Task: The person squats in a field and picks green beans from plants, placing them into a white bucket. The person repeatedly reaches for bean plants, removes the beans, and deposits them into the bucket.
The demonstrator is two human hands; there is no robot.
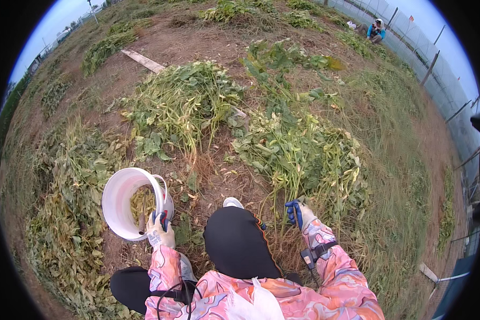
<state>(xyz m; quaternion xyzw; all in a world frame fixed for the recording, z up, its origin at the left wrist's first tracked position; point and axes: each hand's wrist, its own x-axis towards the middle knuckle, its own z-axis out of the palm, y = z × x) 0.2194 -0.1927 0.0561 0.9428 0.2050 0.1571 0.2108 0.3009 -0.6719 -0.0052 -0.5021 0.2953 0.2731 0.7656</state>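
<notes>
My left hand (161,232), in a white work glove with blue-coated fingers, grips the near right rim of a white plastic bucket (114,200). The bucket tilts toward me. Pale yellowish pods (139,202) lie in its bottom, and a tool with a brown handle (142,224) leans inside; its far end is unclear. My right hand (301,215), gloved the same way, has its fingers curled beside the lower stems of uprooted bean plants (292,168). Whether it holds a stem is hard to see. Leaves and pods spread above that hand.
Another heap of bean plants (188,96) lies ahead, with a wooden board (144,61) behind it. Withered plants (68,224) cover the left side. A person (376,31) sits far off at right, near a netting fence (430,68). My bent knee (238,242) stands between my hands.
</notes>
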